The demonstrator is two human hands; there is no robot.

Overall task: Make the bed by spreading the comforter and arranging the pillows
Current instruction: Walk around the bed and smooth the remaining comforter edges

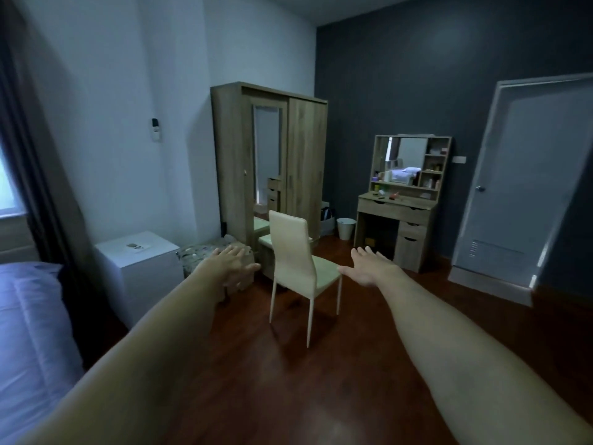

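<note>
Both arms are stretched forward over the floor, away from the work. The left hand (231, 263) has a wide grip, fingers straight and spread, holding nothing; the right hand (369, 268) likewise, palm partly upturned. The bed (29, 332), under its pale blue comforter (22, 303), lies at the far left edge of view, well apart from both hands and running toward the onlooker. The left hand is the nearer. No pillow is visible. Judgement: the coming move calls for a turn leftward before anything can be taken.
</note>
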